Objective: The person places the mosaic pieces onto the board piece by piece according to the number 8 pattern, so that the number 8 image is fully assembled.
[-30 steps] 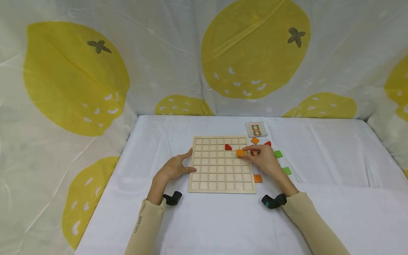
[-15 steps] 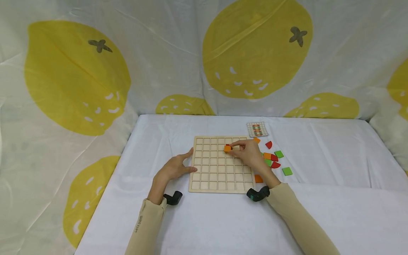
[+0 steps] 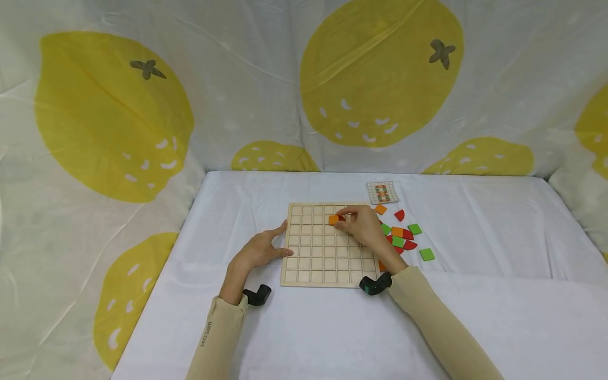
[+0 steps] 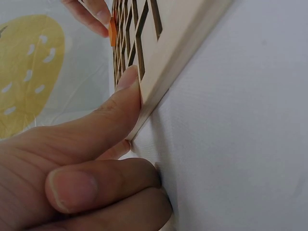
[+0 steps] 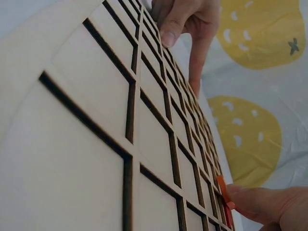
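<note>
One orange tile (image 3: pixel 333 220), right fingers (image 3: pixel 349 209) pinching; red piece (image 3: pixel 341 218) part-hidden; left fingers (image 3: pixel 276 231) spread, touching board (image 3: pixel 317 252)

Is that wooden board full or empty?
Mostly empty: most squares on the board show bare wood, though the right hand hides a few.

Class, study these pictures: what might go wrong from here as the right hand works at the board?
1. The right hand pinches an orange square close beside a red quarter-circle, so it might nudge that piece.
2. Loose tiles lie close by the right wrist, which could brush them aside.
3. The left hand steadies only the left edge of the board, so a push might turn it.
</note>
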Demonstrator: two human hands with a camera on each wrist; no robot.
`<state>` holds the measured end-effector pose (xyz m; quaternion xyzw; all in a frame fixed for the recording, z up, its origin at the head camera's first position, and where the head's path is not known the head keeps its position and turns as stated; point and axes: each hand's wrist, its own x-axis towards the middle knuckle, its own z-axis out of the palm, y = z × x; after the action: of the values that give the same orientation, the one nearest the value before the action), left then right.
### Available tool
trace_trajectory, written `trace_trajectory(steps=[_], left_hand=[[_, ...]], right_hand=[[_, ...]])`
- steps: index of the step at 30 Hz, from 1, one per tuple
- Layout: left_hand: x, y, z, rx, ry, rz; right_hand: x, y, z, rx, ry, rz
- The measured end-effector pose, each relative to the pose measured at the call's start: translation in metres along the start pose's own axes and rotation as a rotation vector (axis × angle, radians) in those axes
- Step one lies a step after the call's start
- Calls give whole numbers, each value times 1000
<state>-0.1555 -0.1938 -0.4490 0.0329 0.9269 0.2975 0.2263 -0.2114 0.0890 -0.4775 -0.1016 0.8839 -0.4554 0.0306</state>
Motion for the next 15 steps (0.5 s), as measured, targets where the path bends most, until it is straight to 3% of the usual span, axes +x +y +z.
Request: trace_trajectory(steps=[15], left_hand=[[0,-1,0,7,0,17]], right_hand=[[6,-5,7,27,-10,5]])
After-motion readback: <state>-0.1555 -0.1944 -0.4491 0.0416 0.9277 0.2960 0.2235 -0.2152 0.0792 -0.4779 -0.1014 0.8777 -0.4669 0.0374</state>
